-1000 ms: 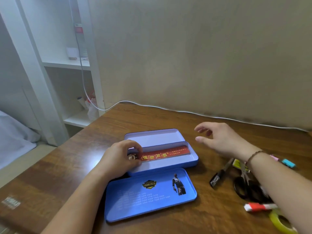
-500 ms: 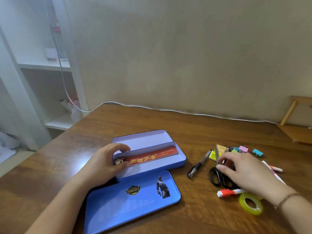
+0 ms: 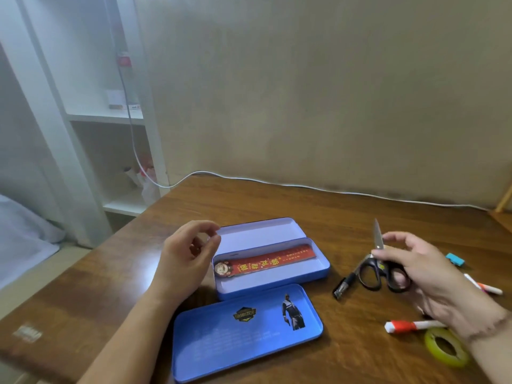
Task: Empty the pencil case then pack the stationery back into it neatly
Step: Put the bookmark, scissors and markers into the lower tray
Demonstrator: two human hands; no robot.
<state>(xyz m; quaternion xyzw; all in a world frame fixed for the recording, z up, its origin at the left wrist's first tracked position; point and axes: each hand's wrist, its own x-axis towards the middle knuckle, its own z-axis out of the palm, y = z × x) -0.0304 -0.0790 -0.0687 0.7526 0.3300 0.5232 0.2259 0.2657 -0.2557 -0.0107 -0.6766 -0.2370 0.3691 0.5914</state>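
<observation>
Scissors (image 3: 383, 268) with black handles are lifted off the wooden counter (image 3: 277, 200) in the right hand (image 3: 424, 270), fingers closed around the handle loops and the blade tips pointing up, well to the right of the pencil case (image 3: 273, 268). The case is an open blue tin tray; a red bookmark-like ruler (image 3: 266, 263) with gold characters and a small cartoon head at its left end lies slantwise inside it. Behind the case, touching its far edge, lies a second pale tray (image 3: 257, 234), hollow side up. In front of the case lies its blue lid (image 3: 246, 331), printed with a badge and a standing figure.

The left hand (image 3: 185, 259) hovers just left of the case with nothing in it, fingers curled and thumb near forefinger in a narrow pinch; whether it touches the case rim cannot be told.

Right of the case, under the scissors, a black pen (image 3: 345, 284) rests on the counter. Further right and nearer the camera sit a red-and-white marker (image 3: 410, 326) and a yellow-green tape roll (image 3: 446, 346), close together. Beyond the right hand lie a turquoise clip (image 3: 455, 259) and a white marker with an orange band (image 3: 483, 285). A white cable (image 3: 304, 186) runs along the counter's far edge by the wall.
</observation>
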